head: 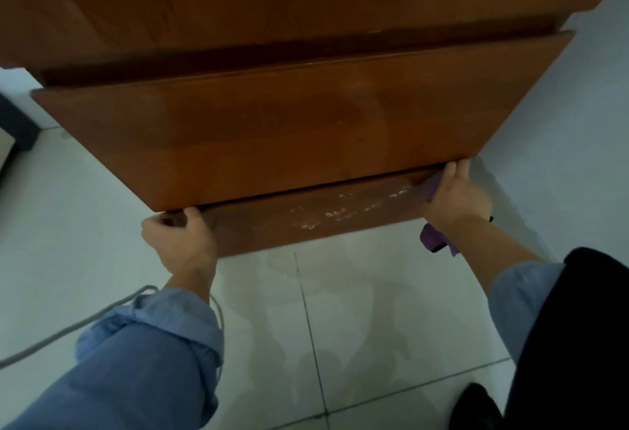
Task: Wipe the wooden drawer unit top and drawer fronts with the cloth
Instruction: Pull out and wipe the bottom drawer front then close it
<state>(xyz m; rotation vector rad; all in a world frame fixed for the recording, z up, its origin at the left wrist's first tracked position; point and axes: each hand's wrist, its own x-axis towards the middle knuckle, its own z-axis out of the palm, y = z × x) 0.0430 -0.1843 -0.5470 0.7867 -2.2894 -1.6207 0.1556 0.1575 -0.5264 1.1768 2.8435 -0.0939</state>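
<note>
The wooden drawer unit (272,130) fills the upper view, seen from above and in front. Its middle drawer front (258,137) stands out from the body. Below it the bottom drawer front (306,222) carries whitish foam streaks (337,213). My left hand (180,242) curls its fingers under the lower left corner of the middle drawer front. My right hand (456,198) grips the lower right corner, with the purple cloth (434,239) pressed under the palm and hanging below the wrist.
A white tiled floor (340,327) lies under the unit, with a wet patch near the bottom drawer. A grey cable (68,331) runs across the floor at the left. A dark object (17,123) stands at the left edge. A white wall (578,123) is on the right.
</note>
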